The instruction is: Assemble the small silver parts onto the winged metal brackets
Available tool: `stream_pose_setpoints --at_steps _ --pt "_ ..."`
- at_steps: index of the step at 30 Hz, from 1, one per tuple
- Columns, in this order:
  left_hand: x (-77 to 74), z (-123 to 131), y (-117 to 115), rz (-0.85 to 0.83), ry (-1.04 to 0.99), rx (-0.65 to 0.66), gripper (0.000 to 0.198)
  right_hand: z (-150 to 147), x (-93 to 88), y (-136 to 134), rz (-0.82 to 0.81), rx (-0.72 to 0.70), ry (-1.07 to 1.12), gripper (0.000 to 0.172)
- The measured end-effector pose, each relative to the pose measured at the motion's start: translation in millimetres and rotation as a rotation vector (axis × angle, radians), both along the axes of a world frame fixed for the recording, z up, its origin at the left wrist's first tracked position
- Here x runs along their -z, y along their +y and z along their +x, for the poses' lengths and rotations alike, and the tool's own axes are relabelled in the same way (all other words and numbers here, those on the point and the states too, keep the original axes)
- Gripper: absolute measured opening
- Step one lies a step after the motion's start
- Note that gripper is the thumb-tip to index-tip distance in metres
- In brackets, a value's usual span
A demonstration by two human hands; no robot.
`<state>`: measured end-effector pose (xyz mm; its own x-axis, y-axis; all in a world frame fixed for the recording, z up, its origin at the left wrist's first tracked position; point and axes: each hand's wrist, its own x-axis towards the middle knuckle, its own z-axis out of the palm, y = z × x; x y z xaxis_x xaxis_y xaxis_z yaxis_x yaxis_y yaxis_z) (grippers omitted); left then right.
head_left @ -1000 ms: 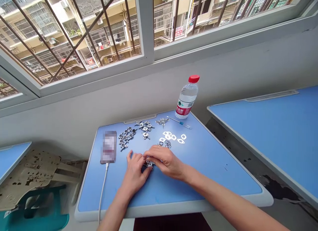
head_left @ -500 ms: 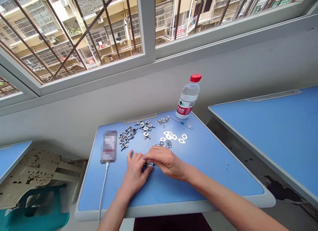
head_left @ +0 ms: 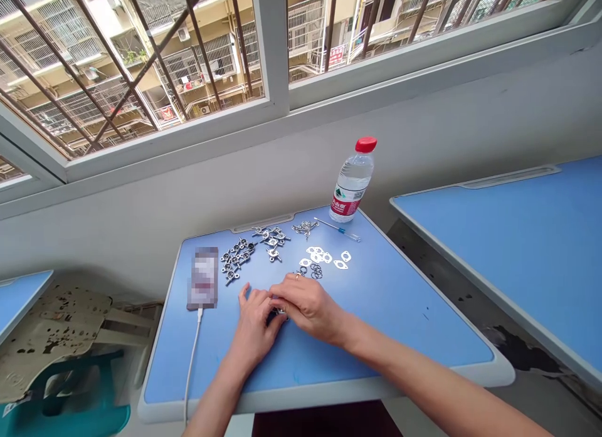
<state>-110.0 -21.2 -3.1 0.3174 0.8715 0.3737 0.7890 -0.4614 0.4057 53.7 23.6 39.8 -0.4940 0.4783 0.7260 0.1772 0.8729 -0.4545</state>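
Note:
My left hand is closed round a small metal part low over the blue desk. The fingers of my right hand, one with a ring, are pressed together on top of that part and hide most of it. Just behind my right hand lie thin dark rings and flat silver plates. Farther left are dark-centred metal parts and a group of silver metal parts. Small metal pieces lie near the back edge.
A red-capped water bottle stands at the back right, beside a thin screwdriver. A phone with a white cable lies on the left. Another blue desk stands to the right.
The whole view has shifted slightly. My right hand's fingers have come down a little over the metal part, so less of it shows. Both hands remain together.

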Motion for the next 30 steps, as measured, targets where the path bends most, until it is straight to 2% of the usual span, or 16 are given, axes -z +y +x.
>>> stream_pose_setpoints --at_steps 5,12,17,30 --pt "-3.9 1 0 -0.024 0.010 -0.009 0.008 0 0.5 2 -0.008 0.025 0.004 0.030" --pt "-15.5 3 0 -0.162 0.002 -0.014 0.006 17 -1.6 14 -0.067 0.108 0.074 0.017" --pt "-14.7 3 0 -0.168 0.007 -0.019 0.008 17 -0.9 15 -0.030 0.046 0.031 0.016" --pt "-15.4 3 -1 -0.160 0.014 -0.020 0.007 19 -2.9 15 -0.034 0.051 0.024 0.017"
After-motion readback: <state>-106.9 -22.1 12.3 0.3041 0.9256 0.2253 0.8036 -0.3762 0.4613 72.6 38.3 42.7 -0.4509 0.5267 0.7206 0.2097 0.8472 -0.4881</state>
